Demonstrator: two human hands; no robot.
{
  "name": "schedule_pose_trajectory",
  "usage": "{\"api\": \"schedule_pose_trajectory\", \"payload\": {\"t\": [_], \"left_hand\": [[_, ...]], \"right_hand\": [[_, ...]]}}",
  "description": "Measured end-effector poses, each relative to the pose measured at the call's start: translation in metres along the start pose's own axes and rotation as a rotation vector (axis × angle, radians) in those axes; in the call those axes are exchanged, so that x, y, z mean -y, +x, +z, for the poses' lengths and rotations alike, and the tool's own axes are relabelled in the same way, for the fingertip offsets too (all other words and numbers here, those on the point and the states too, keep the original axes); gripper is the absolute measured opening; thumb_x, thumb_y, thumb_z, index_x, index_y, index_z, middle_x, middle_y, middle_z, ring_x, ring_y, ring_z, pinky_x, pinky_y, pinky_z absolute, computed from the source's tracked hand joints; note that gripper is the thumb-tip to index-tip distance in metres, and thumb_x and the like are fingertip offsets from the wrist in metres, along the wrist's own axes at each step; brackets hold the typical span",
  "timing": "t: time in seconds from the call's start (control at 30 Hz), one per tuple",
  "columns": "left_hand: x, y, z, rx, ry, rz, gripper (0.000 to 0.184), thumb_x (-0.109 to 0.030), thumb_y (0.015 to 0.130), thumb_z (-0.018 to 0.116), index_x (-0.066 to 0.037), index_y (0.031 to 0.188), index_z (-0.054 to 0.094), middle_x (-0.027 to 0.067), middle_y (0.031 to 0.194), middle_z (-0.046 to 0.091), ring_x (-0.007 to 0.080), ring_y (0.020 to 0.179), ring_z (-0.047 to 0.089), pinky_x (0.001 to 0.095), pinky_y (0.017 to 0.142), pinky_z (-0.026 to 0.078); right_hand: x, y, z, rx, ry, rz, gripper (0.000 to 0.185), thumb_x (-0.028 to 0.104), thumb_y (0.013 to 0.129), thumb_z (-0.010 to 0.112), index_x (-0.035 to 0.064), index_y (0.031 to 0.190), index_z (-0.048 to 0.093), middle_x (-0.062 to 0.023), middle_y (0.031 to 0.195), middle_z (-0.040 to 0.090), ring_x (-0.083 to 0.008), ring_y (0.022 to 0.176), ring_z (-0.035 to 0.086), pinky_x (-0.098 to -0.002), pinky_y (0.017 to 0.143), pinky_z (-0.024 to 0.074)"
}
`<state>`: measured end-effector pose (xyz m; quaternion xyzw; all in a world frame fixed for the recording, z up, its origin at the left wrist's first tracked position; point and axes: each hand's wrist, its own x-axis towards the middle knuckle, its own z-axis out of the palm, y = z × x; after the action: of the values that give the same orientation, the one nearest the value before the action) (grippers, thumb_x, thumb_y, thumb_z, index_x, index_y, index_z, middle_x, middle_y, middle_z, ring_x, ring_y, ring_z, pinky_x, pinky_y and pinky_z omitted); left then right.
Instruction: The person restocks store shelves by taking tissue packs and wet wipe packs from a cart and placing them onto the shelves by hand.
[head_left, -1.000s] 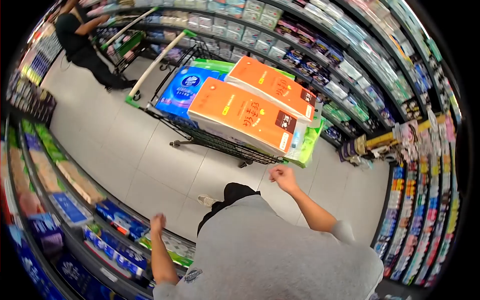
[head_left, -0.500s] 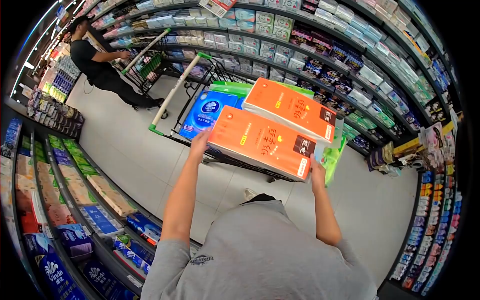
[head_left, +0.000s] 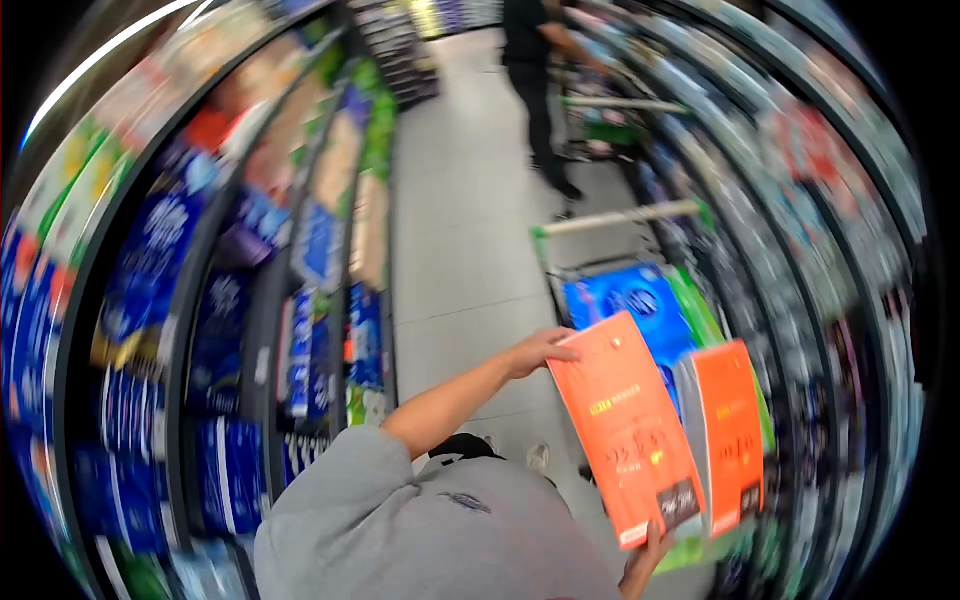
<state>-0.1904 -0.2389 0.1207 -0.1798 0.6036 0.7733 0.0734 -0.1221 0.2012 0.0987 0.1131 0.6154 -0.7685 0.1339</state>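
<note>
An orange pack of paper tissues (head_left: 630,425) is held by its two ends, over the near side of a shopping cart (head_left: 610,217). My left hand (head_left: 543,352) is closed on its far end, thumb on top. At the near end, my right hand (head_left: 648,560) grips the corner; its fingers underneath are hidden. A second orange tissue pack (head_left: 733,430) lies in the cart to the right of the held one. Beyond them in the cart lies a blue Vinda pack (head_left: 635,305), with a green package (head_left: 705,315) along its right side.
Shelves of blue and beige tissue packs (head_left: 225,330) line the left side. Blurred shelves of packaged goods (head_left: 800,200) run along the right. A person in dark clothes (head_left: 530,80) stands farther up the aisle beside another cart (head_left: 625,103). Pale floor tiles (head_left: 455,250) lie between the shelves.
The view has swung left, so the cart and packs appear farther right and the left shelves fill more of the picture. Both hands still hold the orange pack.
</note>
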Motion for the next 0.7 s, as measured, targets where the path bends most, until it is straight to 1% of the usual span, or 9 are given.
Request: {"api": "schedule_pose_trajectory", "payload": {"t": [0.13,0.2,0.27,0.3,0.33,0.4,0.53,0.57,0.7], "left_hand": [[-0.022,-0.084,-0.046,-0.054,-0.117,0.006,0.067,-0.021,0.079,0.070,-0.003,0.137,0.041,0.0080,0.128,0.051,0.0174,0.119,0.047,0.0335,0.101,0.036],[-0.029,-0.129,-0.063,-0.106,-0.115,0.041,0.071,-0.021,0.079,0.070,-0.003,0.139,0.038,0.0082,0.131,0.049,0.0178,0.122,0.045,0.0335,0.102,0.034],[-0.031,-0.183,-0.077,-0.201,-0.084,0.107,0.076,-0.022,0.077,0.072,-0.004,0.141,0.034,0.0086,0.132,0.048,0.0180,0.123,0.043,0.0337,0.103,0.034],[-0.033,-0.208,-0.082,-0.280,-0.097,0.137,0.076,-0.022,0.077,0.072,-0.004,0.141,0.034,0.0086,0.132,0.048,0.0180,0.123,0.043,0.0337,0.103,0.034],[-0.034,-0.235,-0.086,-0.363,-0.045,0.152,0.080,-0.022,0.076,0.073,-0.004,0.142,0.032,0.0088,0.133,0.047,0.0182,0.125,0.042,0.0339,0.104,0.033],[-0.036,-0.285,-0.083,-0.489,-0.021,0.170,0.083,-0.022,0.075,0.075,-0.004,0.143,0.031,0.0089,0.134,0.046,0.0185,0.126,0.041,0.0342,0.105,0.031],[-0.060,-0.391,-0.070,-0.962,0.092,0.417,0.088,-0.022,0.071,0.078,-0.004,0.143,0.031,0.0105,0.137,0.043,0.0202,0.127,0.038,0.0347,0.107,0.028],[-0.062,-0.411,-0.069,-1.093,0.151,0.378,0.086,-0.022,0.071,0.078,-0.004,0.142,0.033,0.0105,0.135,0.045,0.0197,0.126,0.040,0.0343,0.106,0.029],[-0.070,-0.469,-0.070,-1.360,0.057,0.553,0.083,-0.016,0.070,0.078,-0.002,0.140,0.034,0.0107,0.128,0.050,0.0195,0.119,0.047,0.0324,0.102,0.035]], "right_hand": [[0.035,0.044,0.045,0.285,-0.119,0.000,0.059,0.020,0.089,0.059,-0.0045,0.135,0.032,-0.0140,0.124,0.050,-0.0206,0.108,0.053,-0.0326,0.092,0.0413],[0.038,0.093,0.059,0.461,-0.272,0.132,0.058,0.021,0.091,0.059,-0.0095,0.135,0.036,-0.0162,0.130,0.049,-0.0219,0.114,0.048,-0.0341,0.098,0.0368],[0.070,0.108,0.120,0.685,-0.526,-0.117,0.039,0.019,0.097,0.043,-0.0118,0.118,0.054,-0.0234,0.123,0.055,-0.0311,0.116,0.049,-0.0400,0.104,0.0299],[0.054,0.133,0.134,0.767,-0.382,-0.049,0.038,0.020,0.097,0.047,-0.0092,0.121,0.053,-0.0169,0.124,0.053,-0.0246,0.117,0.047,-0.0360,0.104,0.0311],[0.058,0.139,0.173,0.926,-0.117,0.024,0.057,0.022,0.090,0.057,-0.0042,0.135,0.034,-0.0127,0.121,0.052,-0.0204,0.106,0.054,-0.0319,0.090,0.0427],[0.069,0.137,0.236,0.980,-0.210,0.048,0.064,0.020,0.089,0.059,-0.0037,0.140,0.029,-0.0143,0.126,0.049,-0.0216,0.111,0.051,-0.0338,0.096,0.0396],[0.061,0.115,0.396,1.332,-0.230,0.001,0.055,0.019,0.089,0.058,-0.0024,0.135,0.036,-0.0124,0.121,0.053,-0.0190,0.106,0.054,-0.0320,0.092,0.0420],[0.061,0.102,0.428,1.387,-0.234,0.007,0.053,0.019,0.089,0.058,-0.0026,0.133,0.038,-0.0116,0.120,0.054,-0.0184,0.106,0.054,-0.0313,0.093,0.0414],[0.062,0.034,0.537,1.620,-0.173,0.035,0.047,0.020,0.089,0.059,-0.0047,0.126,0.044,-0.0101,0.117,0.055,-0.0157,0.104,0.055,-0.0289,0.092,0.0409]]}}
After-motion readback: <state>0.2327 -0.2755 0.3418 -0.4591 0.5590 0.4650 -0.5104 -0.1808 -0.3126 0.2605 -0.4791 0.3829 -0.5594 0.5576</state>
